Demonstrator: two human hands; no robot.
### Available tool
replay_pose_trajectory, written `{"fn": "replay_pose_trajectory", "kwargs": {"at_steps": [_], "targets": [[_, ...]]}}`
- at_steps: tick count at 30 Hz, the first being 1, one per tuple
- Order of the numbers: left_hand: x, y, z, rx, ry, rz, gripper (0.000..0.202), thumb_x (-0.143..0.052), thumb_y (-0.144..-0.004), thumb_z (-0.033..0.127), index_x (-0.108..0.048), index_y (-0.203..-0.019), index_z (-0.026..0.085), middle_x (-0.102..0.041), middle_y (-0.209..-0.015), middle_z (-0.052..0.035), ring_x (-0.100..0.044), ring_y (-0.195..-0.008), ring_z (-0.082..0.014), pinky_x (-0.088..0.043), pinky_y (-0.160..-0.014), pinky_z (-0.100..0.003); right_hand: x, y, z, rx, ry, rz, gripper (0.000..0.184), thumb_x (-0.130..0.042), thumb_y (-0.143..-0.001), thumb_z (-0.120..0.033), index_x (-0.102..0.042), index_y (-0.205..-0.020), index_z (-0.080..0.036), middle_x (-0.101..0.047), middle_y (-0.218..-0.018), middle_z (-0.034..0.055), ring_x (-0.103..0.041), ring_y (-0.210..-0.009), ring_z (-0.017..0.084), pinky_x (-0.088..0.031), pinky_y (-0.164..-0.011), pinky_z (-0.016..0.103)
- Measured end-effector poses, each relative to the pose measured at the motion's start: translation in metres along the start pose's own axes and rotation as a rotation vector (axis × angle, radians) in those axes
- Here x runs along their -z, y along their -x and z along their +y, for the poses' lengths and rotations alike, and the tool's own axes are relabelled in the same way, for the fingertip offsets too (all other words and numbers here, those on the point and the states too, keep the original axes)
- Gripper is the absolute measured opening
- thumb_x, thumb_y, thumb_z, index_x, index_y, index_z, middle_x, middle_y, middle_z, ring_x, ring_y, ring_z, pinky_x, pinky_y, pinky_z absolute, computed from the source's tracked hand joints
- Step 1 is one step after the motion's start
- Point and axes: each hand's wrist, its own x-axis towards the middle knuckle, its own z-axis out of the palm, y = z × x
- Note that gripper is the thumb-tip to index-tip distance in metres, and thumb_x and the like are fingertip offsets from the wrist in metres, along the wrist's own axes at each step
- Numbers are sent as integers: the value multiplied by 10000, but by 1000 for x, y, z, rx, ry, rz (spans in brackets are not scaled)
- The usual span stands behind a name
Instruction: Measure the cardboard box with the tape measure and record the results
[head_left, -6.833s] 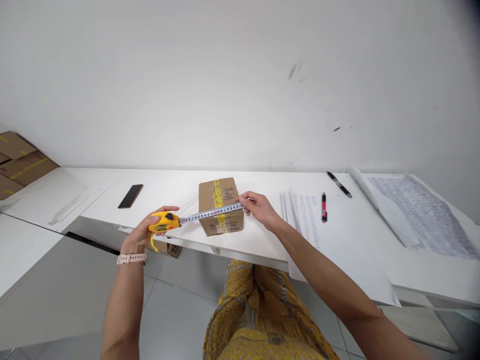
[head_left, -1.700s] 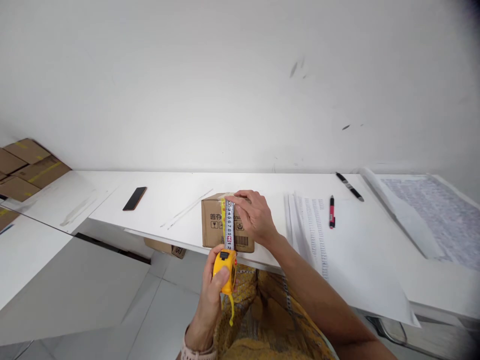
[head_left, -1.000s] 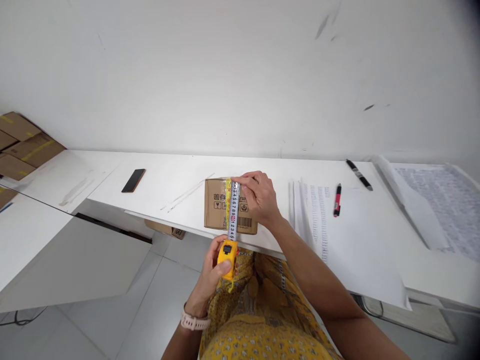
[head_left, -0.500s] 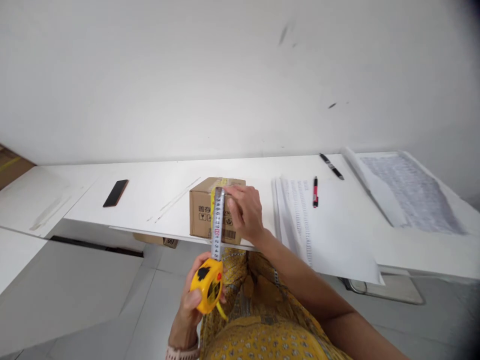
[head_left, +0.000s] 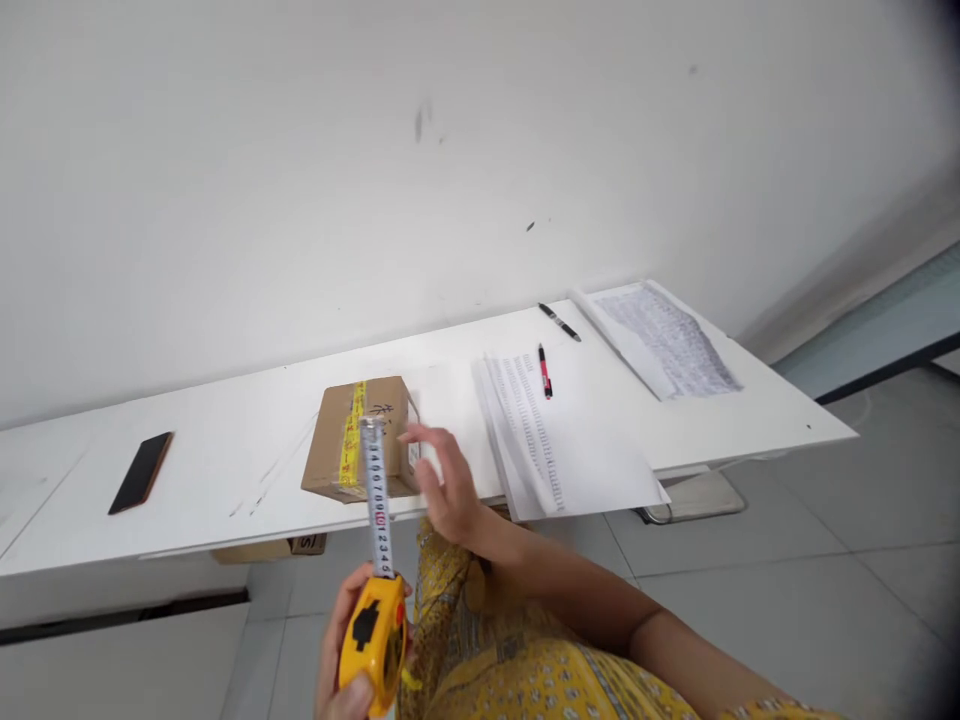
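Right hand (head_left: 448, 495) has come off the blade (head_left: 377, 490); fingers spread by the box (head_left: 330, 430)'s right side, contact unclear. Left hand (head_left: 334, 645), farther off, wraps the tape (head_left: 369, 640), blade pointing far, toward the box on the tabletop (head_left: 450, 385).

We are seeing a yellow-and-black tape measure (head_left: 373, 645), a brown box (head_left: 335, 430) striped with yellow tape (head_left: 354, 428), and a white tabletop (head_left: 450, 385).

yellow tape measure (head_left: 367, 650) in left hand (head_left: 332, 648), blade (head_left: 378, 500) out toward a cardboard box (head_left: 331, 430), right hand (head_left: 451, 492) nearby
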Motion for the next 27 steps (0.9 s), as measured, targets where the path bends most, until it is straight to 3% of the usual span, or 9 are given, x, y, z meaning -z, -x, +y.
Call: {"fn": "replay_pose_trajectory", "kwargs": {"at_steps": [3,5,8,11,14,18,21,24,27], "targets": [[-5,-3,-2,66,-174,-78,851,-774,-576,661,-574,-1284,234,-646,-1096,-105,-615,-857,-280,-522,-740,-371,38,-11,-19,-300,-172,54,435,-280,-1024,-470,-548,-1274,-234,-597,-824,28,-588,-773,178,-495,-739,343],[-13,-6,1,95,-268,-203,818,-752,-614,666,-575,-1283,229,-643,-1074,-99,-604,-916,-293,-499,-806,-376,62,-12,-25,-393,-201,-9,367,-384,-1003,-480,-615,-1155,-237,-498,-679,-19,-486,-617,143,-428,-608,289],[-30,-15,6,111,-353,-349,811,-723,-665,649,-520,-1336,241,-637,-1055,-91,-605,-910,-281,-486,-827,-376,84,-3,-26,-447,-156,-34,231,-477,-983,-412,-627,-997,-236,-419,-614,-47,-370,-533,112,-324,-514,256],[-49,-24,10,50,-411,-270,950,-741,-661,602,-359,-1464,267,-625,-1149,-96,-615,-953,-280,-476,-876,-385,89,12,-30,-400,-110,-112,174,-470,-987,-340,-606,-975,-231,-497,-657,-37,-419,-542,104,-332,-503,240],[-65,-33,16,-30,-500,-202,990,-737,-684,536,-256,-1512,289,-614,-1220,-98,-614,-1035,-289,-455,-954,-404,85,27,-35,-218,-77,-246,163,-450,-983,-271,-600,-953,-216,-607,-749,4,-555,-654,121,-424,-592,243],[-76,-48,31,-137,-656,-297,900,-741,-711,395,-297,-1487,293,-613,-1259,-101,-623,-1079,-294,-462,-988,-430,99,29,-30,-64,55,-216,206,-426,-984,-269,-598,-1082,-210,-624,-719,6,-576,-636,135,-455,-616,266],[-92,-71,48,-274,-690,-335,853,-743,-733,350,-318,-1469,277,-621,-1238,-111,-636,-1066,-288,-503,-935,-422,139,7,-5,-210,200,-17,240,-424,-988,-354,-600,-1073,-215,-577,-649,-18,-516,-544,130,-418,-540,256],[-133,-110,59,-423,-679,-351,758,-708,-783,364,-340,-1441,281,-580,-1298,-116,-604,-1129,-276,-518,-883,-379,184,-36,44,-465,459,197,271,-411,-981,-423,-579,-930,-217,-600,-675,1,-540,-588,151,-408,-580,271],[-191,-162,53,-567,-828,-350,692,-693,-790,349,-384,-1400,243,-552,-1331,-109,-587,-1120,-253,-501,-876,-349,206,-81,103,-639,714,71,289,-412,-962,-443,-563,-1016,-202,-646,-712,37,-604,-702,215,-428,-696,323]]}}
